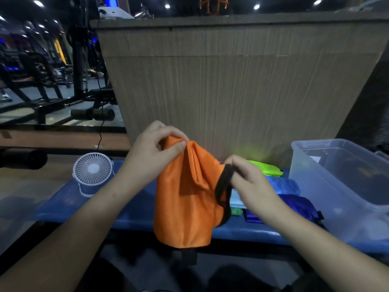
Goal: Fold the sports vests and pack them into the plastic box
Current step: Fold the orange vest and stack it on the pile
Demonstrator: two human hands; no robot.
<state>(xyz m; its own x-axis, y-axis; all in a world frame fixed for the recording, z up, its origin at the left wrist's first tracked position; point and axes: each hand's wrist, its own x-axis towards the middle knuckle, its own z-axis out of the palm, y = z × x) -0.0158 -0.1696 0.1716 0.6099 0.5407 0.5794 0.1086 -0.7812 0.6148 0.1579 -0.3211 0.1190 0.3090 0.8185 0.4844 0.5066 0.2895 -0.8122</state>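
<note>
Head view: left hand (156,144) pinches the orange sports vest (185,199) at its top edge, right hand (248,182) pinches its black-trimmed strap, likely to spread it for folding; it hangs below both grips over the blue bench's (130,220) near edge, plastic box (341,175) at the right end

**Cloth, plastic and wood grain**

The orange vest (185,197) is soft matt cloth with a faint sheen, edged in black binding. The folded vests (286,186) near the desk's right edge look like the same thin fabric. The plastic box (328,178) is cloudy translucent plastic. The fan (92,172) is white plastic. The desk (69,205) has a smooth blue surface; the panel (231,85) behind shows matt wood grain.
</note>
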